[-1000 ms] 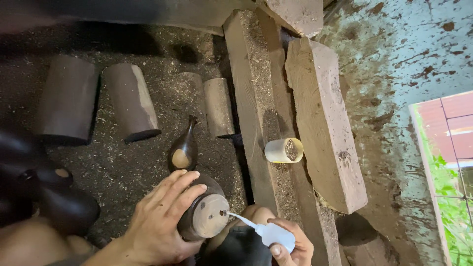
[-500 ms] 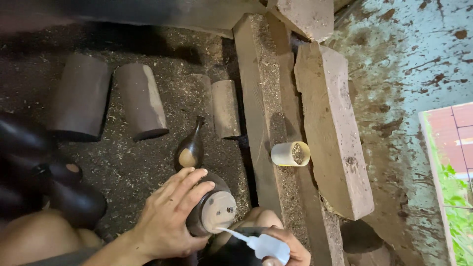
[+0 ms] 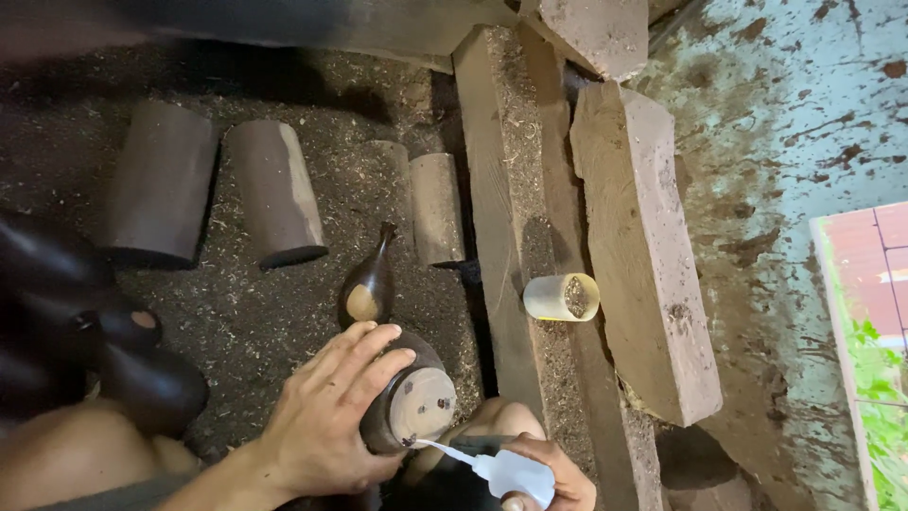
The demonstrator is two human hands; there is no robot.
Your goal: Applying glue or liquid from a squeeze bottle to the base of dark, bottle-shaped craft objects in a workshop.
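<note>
Your left hand (image 3: 326, 416) grips a dark wooden vase (image 3: 409, 402) at the near centre of the scene, fingers spread and curled over its rounded side, holding it tipped so that its flat pale base faces up and to the right. Your right hand (image 3: 549, 473) sits at the near edge, just right of the vase, fingers closed around a small white squeeze bottle (image 3: 515, 471). The bottle's thin nozzle points left and its tip touches the near rim of the vase base. Just beyond your left fingers a smaller dark vase (image 3: 369, 284) with a narrow neck lies on the sawdust-covered ground (image 3: 236, 312), its pale base turned toward you. Farther off, four cylindrical wood blanks lie side by side: two large dark ones (image 3: 161, 185) at far left and two smaller pale ones (image 3: 437, 208) nearer the centre. More dark turned pieces (image 3: 95, 331) crowd the left edge. To the right of the vase, long timber beams (image 3: 501, 189) run from near to far, and a short pale cup (image 3: 563, 296) lies on its side on them, open end to the right. A stained wall (image 3: 785, 142) fills the far right.
</note>
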